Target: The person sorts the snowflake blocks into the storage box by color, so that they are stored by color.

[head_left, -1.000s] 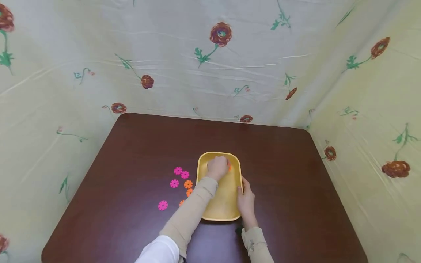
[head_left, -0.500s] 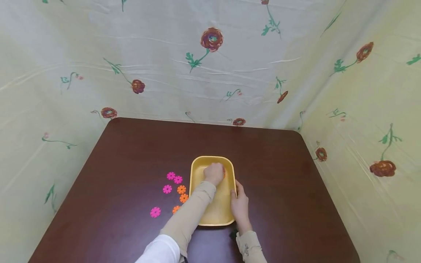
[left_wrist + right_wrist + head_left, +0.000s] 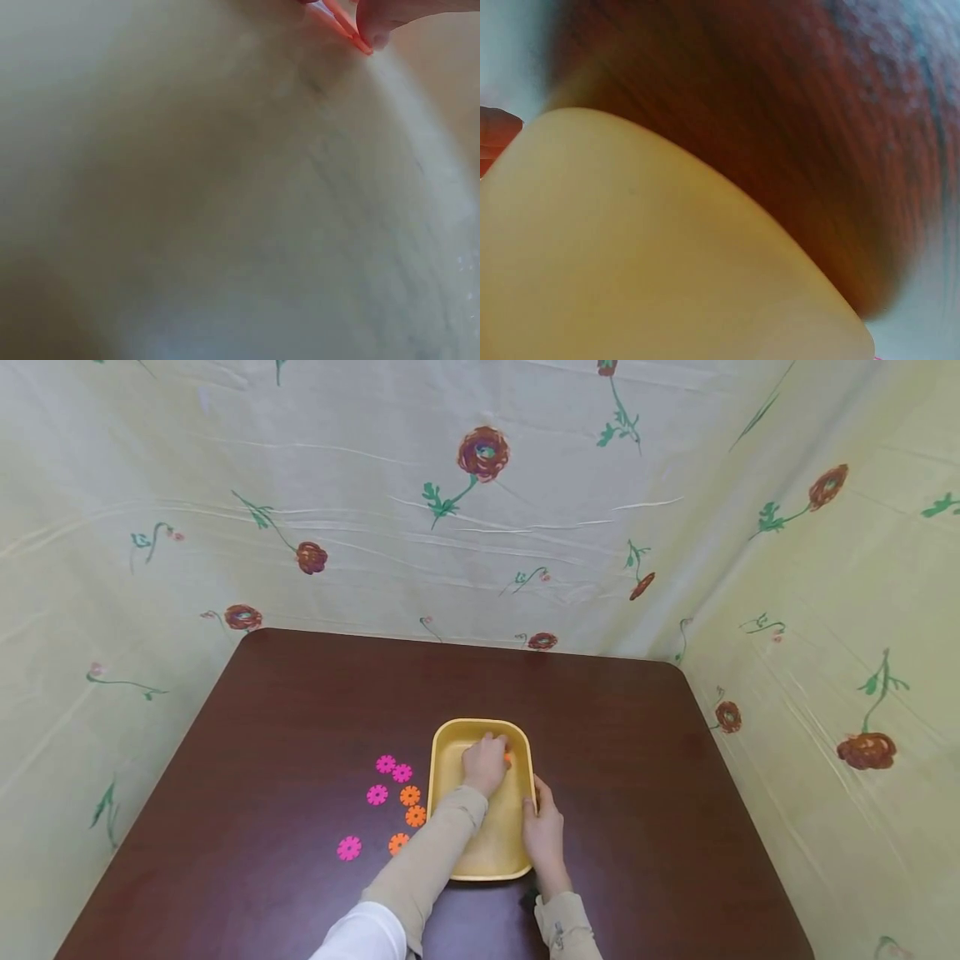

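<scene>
Left arm extends forward and to the right in a beige sleeve; the left hand (image 3: 485, 763) is knuckles-up with fingers curled, and in the left wrist view a fingertip (image 3: 375, 34) pinches a thin orange piece (image 3: 341, 22). Right forearm lies close to the body, also sleeved in beige. The right hand (image 3: 543, 831) points forward, fingers together, thumb on the tray (image 3: 457, 752) rim.

Orange piece (image 3: 507, 759) mostly hidden under left hand (image 3: 485, 764).
</scene>
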The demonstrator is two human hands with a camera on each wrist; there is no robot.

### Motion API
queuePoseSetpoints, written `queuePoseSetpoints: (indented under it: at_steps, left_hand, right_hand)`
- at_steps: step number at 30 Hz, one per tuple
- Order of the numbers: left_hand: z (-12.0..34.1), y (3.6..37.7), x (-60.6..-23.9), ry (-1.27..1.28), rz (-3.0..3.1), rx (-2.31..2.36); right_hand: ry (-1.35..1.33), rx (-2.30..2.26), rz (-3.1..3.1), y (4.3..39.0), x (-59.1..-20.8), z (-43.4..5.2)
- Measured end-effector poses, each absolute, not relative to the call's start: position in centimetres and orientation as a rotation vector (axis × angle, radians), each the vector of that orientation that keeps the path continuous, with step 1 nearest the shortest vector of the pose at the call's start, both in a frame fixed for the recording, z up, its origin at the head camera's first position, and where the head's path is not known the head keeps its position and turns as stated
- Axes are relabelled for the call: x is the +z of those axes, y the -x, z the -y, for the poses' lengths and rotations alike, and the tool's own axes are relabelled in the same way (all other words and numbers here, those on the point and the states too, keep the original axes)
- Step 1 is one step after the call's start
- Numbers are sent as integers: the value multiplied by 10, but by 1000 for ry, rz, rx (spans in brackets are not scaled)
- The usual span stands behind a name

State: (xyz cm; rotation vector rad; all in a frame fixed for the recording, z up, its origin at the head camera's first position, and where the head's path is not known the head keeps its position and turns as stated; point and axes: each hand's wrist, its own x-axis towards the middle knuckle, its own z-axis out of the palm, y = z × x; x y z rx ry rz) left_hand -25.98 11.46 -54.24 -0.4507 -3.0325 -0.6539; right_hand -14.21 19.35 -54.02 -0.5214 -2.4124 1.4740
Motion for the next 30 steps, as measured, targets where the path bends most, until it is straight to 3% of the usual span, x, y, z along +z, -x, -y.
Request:
queuePoseSetpoints:
  at_steps: [15,30]
  left_hand:
    - [-105,256,-530,457,3014,-677]
    - [-83,247,-483,647,2808,-862]
  right_hand:
    - [532,1469,2425,142,-538,-193]
    - [534,1492,2466,139,-537,-191]
